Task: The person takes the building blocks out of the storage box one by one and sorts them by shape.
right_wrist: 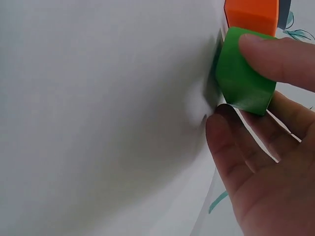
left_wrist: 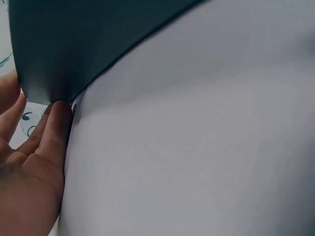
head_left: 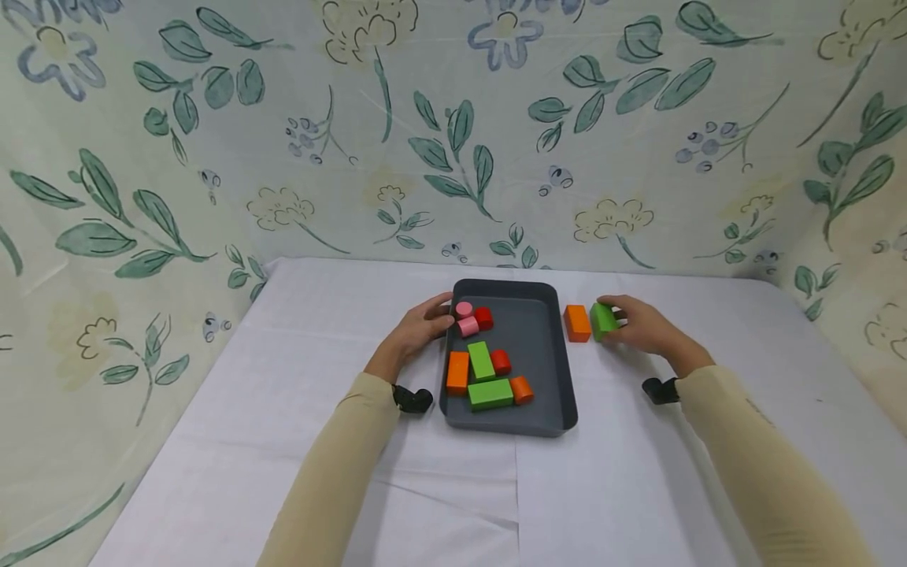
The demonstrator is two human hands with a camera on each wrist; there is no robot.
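My right hand (head_left: 641, 324) holds a green block (head_left: 604, 322) just right of the tray. In the right wrist view the thumb lies on one face of the block, and the fingers (right_wrist: 226, 142) reach round its other side near the white cloth. Close beside that block stands an orange block (head_left: 577, 324). My left hand (head_left: 420, 324) touches the left wall of a dark grey tray (head_left: 524, 315) near its far corner. Its fingers (left_wrist: 56, 128) are fairly straight, with fingertips right at the tray's lower edge in the left wrist view.
Inside the tray are pink cylinders (head_left: 468, 326), red pieces (head_left: 501, 361), green blocks (head_left: 490, 394), an upright orange block (head_left: 457, 373) and a small orange piece (head_left: 522, 390). White cloth (head_left: 283, 425) covers the table. A floral curtain (head_left: 453, 142) hangs behind it.
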